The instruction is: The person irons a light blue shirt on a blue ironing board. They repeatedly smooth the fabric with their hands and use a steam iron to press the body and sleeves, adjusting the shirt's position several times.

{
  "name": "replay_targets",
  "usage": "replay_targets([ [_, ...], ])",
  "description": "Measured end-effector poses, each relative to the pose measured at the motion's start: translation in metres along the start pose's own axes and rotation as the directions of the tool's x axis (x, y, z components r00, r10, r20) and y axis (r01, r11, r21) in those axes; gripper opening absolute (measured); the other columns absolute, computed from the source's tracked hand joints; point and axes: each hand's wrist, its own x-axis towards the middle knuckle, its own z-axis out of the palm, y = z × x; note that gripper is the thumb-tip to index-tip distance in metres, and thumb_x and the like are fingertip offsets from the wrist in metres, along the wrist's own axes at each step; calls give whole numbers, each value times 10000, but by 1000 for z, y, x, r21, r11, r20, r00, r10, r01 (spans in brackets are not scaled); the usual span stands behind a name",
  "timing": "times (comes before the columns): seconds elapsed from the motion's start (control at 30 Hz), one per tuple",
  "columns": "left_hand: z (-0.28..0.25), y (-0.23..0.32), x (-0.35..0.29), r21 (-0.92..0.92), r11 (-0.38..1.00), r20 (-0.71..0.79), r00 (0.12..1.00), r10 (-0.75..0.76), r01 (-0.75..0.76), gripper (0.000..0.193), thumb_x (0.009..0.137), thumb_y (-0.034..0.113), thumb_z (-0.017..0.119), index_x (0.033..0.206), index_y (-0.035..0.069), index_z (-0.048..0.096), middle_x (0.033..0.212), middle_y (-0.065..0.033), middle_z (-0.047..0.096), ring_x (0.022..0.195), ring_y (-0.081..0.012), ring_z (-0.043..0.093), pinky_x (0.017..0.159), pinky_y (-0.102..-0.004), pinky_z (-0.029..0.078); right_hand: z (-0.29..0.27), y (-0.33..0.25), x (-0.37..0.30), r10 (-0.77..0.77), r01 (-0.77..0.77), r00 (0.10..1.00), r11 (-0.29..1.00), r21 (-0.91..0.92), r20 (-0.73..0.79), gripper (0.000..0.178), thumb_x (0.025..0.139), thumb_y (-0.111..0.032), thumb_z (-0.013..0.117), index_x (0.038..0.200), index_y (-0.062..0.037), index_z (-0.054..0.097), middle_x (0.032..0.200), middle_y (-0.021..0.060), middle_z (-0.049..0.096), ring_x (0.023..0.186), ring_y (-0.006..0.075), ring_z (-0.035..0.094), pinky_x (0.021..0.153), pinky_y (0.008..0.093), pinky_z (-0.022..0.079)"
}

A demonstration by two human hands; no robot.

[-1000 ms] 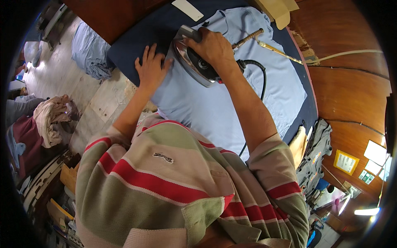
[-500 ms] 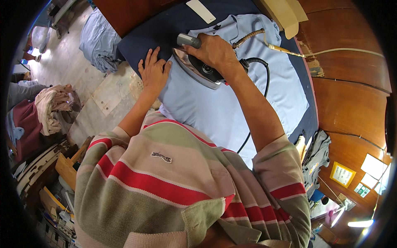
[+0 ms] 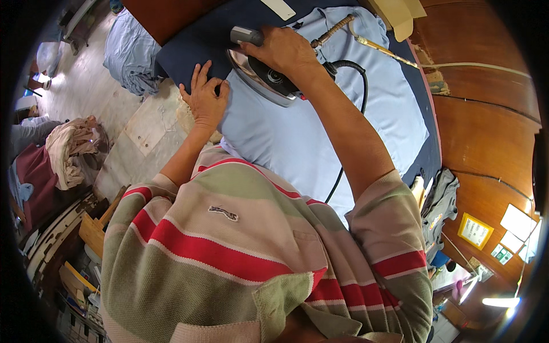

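A light blue shirt (image 3: pixel 269 128) lies spread over the dark blue padded board (image 3: pixel 183 48). My right hand (image 3: pixel 289 52) is wrapped around the grey handle of an iron (image 3: pixel 266 80), whose soleplate rests on the shirt near its left edge. A black cord and a brown wrapped hose run from the back of the iron. At the shirt's left edge is my left hand (image 3: pixel 205 102), its thumb and forefinger brought together on the cloth and the other fingers stretched out over the board. The cloth between those fingertips is mostly hidden.
A pile of blue clothes (image 3: pixel 131 54) stands beyond the board's left side. A white card (image 3: pixel 278 8) and a cardboard piece (image 3: pixel 400 17) lie at the far edge. A wooden wall (image 3: pixel 486 74) borders the right, with dark garments (image 3: pixel 440 200) hanging nearby.
The iron has shifted slightly to the far left with my right hand. My left thumb and forefinger have closed together from a flatter, spread pose. The view has tilted a little.
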Motion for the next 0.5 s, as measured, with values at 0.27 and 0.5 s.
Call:
replay_targets([
  [0.27,1,-3,1,12,1000,8,1000,-22,22,135,780,271,610,745,149,657,1357,41,461,1325,-188,312,1035,-592,54,-10,15,-90,71,-75,994,996,49,84,488,790,-510,571,848,-25,573,744,224,634,733,378,635,641,466,509],
  [0.5,1,-2,0,34,999,-4,1000,-27,27,128,777,262,605,733,152,652,1354,47,465,1323,-185,315,1035,-596,57,-17,17,-145,283,-302,943,949,87,177,473,769,-467,610,889,-11,567,741,221,636,732,383,634,653,440,498],
])
